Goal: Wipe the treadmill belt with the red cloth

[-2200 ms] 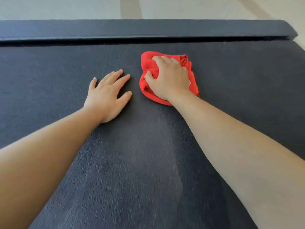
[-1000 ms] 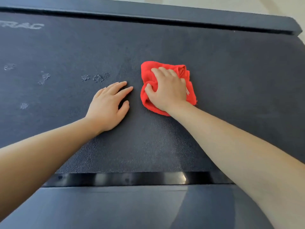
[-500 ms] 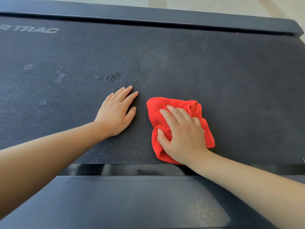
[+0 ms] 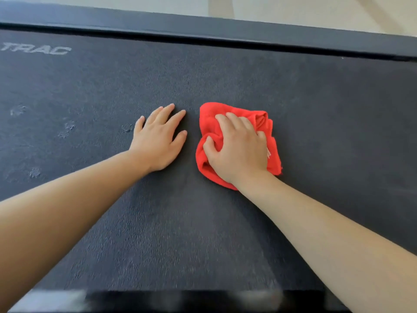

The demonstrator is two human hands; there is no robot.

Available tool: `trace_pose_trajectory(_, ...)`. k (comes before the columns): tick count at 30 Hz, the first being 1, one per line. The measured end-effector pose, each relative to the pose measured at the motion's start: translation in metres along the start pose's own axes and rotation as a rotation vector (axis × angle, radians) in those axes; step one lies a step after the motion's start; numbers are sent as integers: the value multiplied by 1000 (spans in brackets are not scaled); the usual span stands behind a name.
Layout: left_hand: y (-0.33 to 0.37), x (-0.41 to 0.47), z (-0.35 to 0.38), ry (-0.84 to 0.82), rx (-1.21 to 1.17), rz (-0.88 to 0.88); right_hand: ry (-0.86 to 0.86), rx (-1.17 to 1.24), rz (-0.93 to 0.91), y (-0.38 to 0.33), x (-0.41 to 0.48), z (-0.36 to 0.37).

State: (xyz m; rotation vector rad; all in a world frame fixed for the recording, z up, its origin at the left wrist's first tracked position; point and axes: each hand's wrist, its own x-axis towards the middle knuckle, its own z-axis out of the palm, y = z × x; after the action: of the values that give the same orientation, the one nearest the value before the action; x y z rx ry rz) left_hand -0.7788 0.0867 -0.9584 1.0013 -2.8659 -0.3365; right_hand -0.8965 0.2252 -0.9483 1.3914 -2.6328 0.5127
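Observation:
The dark textured treadmill belt (image 4: 327, 123) fills most of the head view. A bunched red cloth (image 4: 208, 123) lies on it just right of centre. My right hand (image 4: 239, 150) sits on top of the cloth, thumb and fingers curled into its folds, pressing it to the belt. My left hand (image 4: 158, 141) lies flat on the belt just left of the cloth, fingers straight and spread, not touching it.
A dark side rail (image 4: 203, 28) runs along the belt's far edge, with pale floor (image 4: 293, 7) beyond. White "TRAC" lettering (image 4: 38, 50) and several pale smudges (image 4: 67, 129) mark the belt's left part. A blurred glossy edge (image 4: 180, 300) crosses the bottom.
My right hand has pushed the cloth away from me, further onto the belt, level with my left hand. The near rail has dropped nearly out of view.

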Motion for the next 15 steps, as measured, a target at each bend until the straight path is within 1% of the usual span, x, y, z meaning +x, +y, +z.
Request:
trace_pose_trajectory(4, 1, 66, 2, -4, 16, 8, 24, -22, 50, 12, 59, 14)
trace_pose_trajectory(7, 0, 114, 0, 18, 21, -33, 30, -9, 68, 22, 104, 24)
trace_pose_trajectory(11, -5, 122, 8, 80, 35, -34, 36, -17, 57, 34, 158, 37)
trace_pose_trajectory(15, -7, 123, 9, 98, 26, -34, 22, -17, 45, 37, 210, 46)
